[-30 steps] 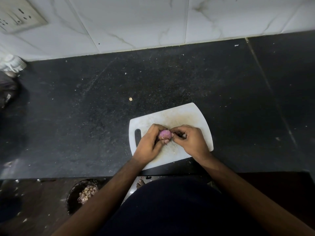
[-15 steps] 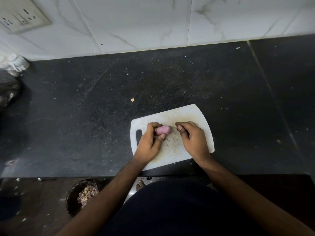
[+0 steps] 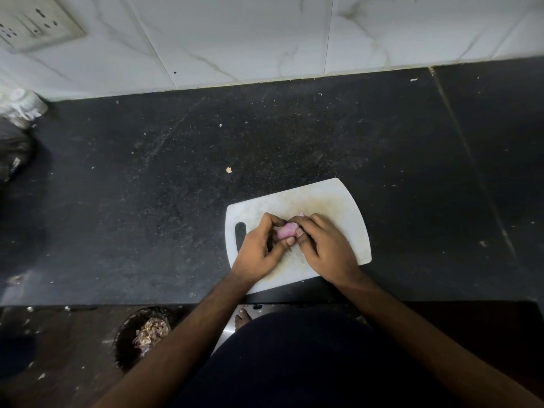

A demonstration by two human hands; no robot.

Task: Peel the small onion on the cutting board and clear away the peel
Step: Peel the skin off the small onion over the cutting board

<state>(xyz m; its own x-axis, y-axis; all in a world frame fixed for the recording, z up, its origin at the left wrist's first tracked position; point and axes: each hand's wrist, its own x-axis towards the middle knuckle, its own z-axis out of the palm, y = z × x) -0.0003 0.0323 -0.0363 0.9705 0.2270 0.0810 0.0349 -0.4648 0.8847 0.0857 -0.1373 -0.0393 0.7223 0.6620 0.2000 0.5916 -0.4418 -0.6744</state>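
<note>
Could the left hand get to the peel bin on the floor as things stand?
Probably yes: the bin sits open below the counter edge on that side, but the left hand holds the onion.

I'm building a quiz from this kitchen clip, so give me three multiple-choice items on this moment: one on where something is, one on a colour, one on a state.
1. Where is the small onion?
A. over the white cutting board
B. in the bin
C. beside the wall socket

2. What colour is the onion's exposed surface?
A. green
B. pinkish purple
C. orange

3. What are the hands doing?
A. both lie flat on the black counter
B. only one touches the onion
C. the left hand and right hand both grip the onion

Answers: 1 A, it sits between the hands above the board; 2 B, pink shows between the fingers; 3 C, fingers of both curl round it.
</note>
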